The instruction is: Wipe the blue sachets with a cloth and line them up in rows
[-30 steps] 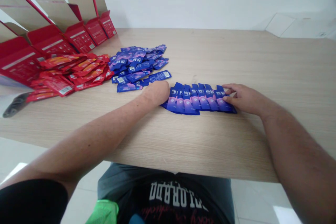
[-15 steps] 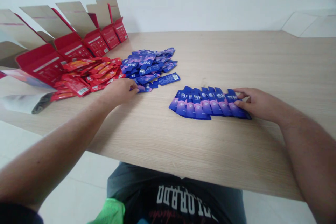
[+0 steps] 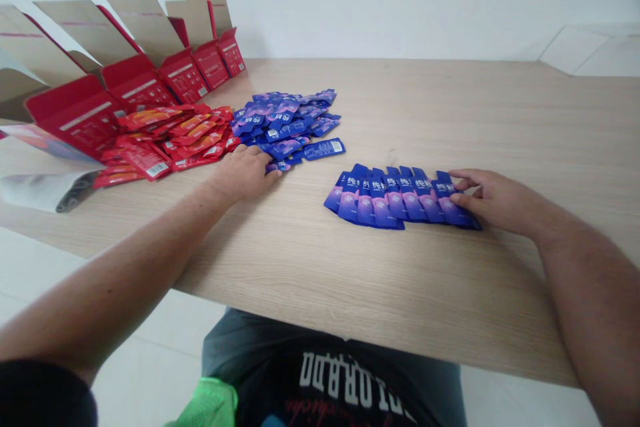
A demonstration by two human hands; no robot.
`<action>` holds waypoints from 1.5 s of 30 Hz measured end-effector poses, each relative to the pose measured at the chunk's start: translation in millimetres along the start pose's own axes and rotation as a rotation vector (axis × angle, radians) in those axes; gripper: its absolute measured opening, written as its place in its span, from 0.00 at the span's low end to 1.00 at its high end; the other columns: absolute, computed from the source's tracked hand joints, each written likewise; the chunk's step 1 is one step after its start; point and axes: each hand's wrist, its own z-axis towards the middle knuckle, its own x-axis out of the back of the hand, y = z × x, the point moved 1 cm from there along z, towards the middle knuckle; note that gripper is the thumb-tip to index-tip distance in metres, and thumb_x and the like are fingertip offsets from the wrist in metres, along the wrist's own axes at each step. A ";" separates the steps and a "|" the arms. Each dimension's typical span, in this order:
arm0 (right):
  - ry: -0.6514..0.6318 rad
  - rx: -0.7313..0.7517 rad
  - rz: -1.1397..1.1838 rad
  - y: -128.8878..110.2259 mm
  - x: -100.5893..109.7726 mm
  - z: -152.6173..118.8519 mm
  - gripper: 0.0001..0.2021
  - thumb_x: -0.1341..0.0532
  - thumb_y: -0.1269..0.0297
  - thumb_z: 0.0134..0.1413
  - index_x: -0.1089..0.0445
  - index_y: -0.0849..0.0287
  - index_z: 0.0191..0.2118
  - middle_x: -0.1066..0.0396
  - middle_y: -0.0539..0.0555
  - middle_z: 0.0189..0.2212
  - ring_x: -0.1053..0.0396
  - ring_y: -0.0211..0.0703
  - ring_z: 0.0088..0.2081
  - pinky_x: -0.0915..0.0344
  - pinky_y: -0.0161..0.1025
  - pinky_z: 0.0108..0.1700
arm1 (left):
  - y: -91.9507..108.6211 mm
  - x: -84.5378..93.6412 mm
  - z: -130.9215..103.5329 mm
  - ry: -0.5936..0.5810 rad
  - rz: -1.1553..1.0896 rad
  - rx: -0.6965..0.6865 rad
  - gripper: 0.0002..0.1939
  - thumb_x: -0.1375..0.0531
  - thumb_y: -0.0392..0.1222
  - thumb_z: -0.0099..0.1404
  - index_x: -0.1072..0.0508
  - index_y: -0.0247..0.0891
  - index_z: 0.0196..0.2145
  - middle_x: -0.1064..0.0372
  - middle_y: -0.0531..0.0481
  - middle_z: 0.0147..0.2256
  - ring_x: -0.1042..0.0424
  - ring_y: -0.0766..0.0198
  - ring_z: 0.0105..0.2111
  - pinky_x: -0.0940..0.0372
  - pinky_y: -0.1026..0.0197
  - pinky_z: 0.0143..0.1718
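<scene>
My left hand rests at the near edge of a pile of blue sachets. Its thumb and fingers are apart around the end of a blue-and-pink sachet at the front, partly covered by the hand. On the right, several blue sachets lie face up in an overlapping, fanned row. My right hand pinches the rightmost sachet of that row, thumb on its face and fingers at its upper edge.
Red-and-orange sachets are heaped left of the blue pile. Behind them stand several red cartons with raised flaps. A silvery-white bag lies at the table's left, and the near table edge runs in front of my body.
My left hand has shifted slightly right and further over the front sachet of the blue pile. My right hand keeps its grip at the row's end.
</scene>
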 end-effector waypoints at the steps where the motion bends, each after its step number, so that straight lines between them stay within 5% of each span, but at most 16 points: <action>1: -0.003 -0.002 0.002 0.2 0.2 0.2 0.31 0.38 0.52 0.58 0.36 0.58 0.65 0.26 0.62 0.51 0.25 0.48 0.35 0.26 0.47 0.39 | -1.0 0.7 1.0 0.009 0.026 0.012 0.34 0.52 0.65 0.67 0.25 0.35 0.53 0.29 0.32 0.53 0.35 0.39 0.57 0.41 0.43 0.57; 3: -0.008 0.007 -0.001 -0.1 0.7 0.5 0.31 0.39 0.51 0.58 0.37 0.58 0.65 0.26 0.63 0.51 0.25 0.48 0.35 0.26 0.46 0.39 | -3.4 3.7 3.3 0.006 0.058 0.014 0.35 0.50 0.68 0.64 0.25 0.36 0.51 0.27 0.32 0.50 0.31 0.40 0.53 0.38 0.46 0.52; 8: -0.001 0.017 -0.025 -4.7 2.1 -0.1 0.30 0.38 0.54 0.59 0.35 0.59 0.64 0.25 0.63 0.50 0.25 0.48 0.35 0.26 0.45 0.39 | -4.9 16.1 1.3 -0.303 -0.090 0.075 0.34 0.38 0.71 0.53 0.23 0.40 0.45 0.21 0.42 0.40 0.24 0.51 0.37 0.35 0.58 0.35; 10: -0.007 0.005 -0.011 -6.0 1.9 -0.4 0.30 0.38 0.55 0.59 0.36 0.60 0.65 0.26 0.63 0.50 0.25 0.47 0.34 0.26 0.44 0.39 | -1.9 21.5 -4.3 -0.340 -0.165 0.126 0.34 0.35 0.67 0.51 0.24 0.41 0.47 0.20 0.44 0.39 0.24 0.54 0.35 0.37 0.60 0.32; 16: 0.026 0.023 -0.019 -1.6 0.2 0.0 0.31 0.37 0.52 0.58 0.35 0.58 0.65 0.26 0.62 0.51 0.25 0.47 0.35 0.26 0.46 0.40 | 19.0 24.4 -14.3 -0.224 -0.513 0.151 0.30 0.37 0.56 0.61 0.32 0.48 0.59 0.21 0.51 0.39 0.24 0.60 0.32 0.37 0.62 0.30; 25: 0.038 0.034 0.005 -2.6 -0.2 -0.3 0.30 0.37 0.51 0.57 0.34 0.55 0.63 0.25 0.60 0.49 0.24 0.49 0.35 0.25 0.50 0.40 | 87.4 5.0 13.7 -0.092 -0.666 0.082 0.20 0.37 0.45 0.64 0.32 0.42 0.53 0.24 0.52 0.33 0.27 0.64 0.28 0.38 0.63 0.27; 32: 0.048 0.045 -0.007 -3.6 -0.9 -0.5 0.30 0.38 0.52 0.57 0.34 0.56 0.63 0.25 0.60 0.50 0.25 0.48 0.35 0.25 0.49 0.40 | 130.7 9.2 15.7 0.042 -0.327 -0.089 0.19 0.44 0.47 0.70 0.34 0.40 0.56 0.23 0.45 0.35 0.24 0.54 0.36 0.35 0.56 0.36; 35: 0.050 0.047 -0.015 -2.2 -1.6 0.1 0.30 0.38 0.52 0.58 0.34 0.56 0.63 0.25 0.60 0.50 0.25 0.48 0.34 0.25 0.49 0.40 | 116.8 11.7 22.2 0.096 -0.136 -0.043 0.23 0.48 0.51 0.72 0.37 0.40 0.60 0.24 0.42 0.38 0.24 0.50 0.39 0.34 0.53 0.38; 40: 0.036 0.060 -0.027 -2.2 -1.6 1.1 0.30 0.38 0.52 0.58 0.34 0.58 0.64 0.26 0.62 0.50 0.25 0.49 0.35 0.26 0.50 0.40 | 64.1 11.7 36.5 0.281 0.071 -0.011 0.23 0.43 0.51 0.67 0.31 0.36 0.55 0.30 0.35 0.50 0.32 0.43 0.53 0.34 0.49 0.49; 45: 0.026 0.062 -0.030 -3.3 -1.0 1.1 0.29 0.39 0.52 0.58 0.34 0.56 0.63 0.26 0.61 0.50 0.25 0.48 0.34 0.26 0.49 0.38 | 40.3 4.5 40.3 0.279 0.178 -0.078 0.17 0.49 0.40 0.69 0.26 0.32 0.50 0.30 0.32 0.46 0.34 0.41 0.50 0.35 0.47 0.44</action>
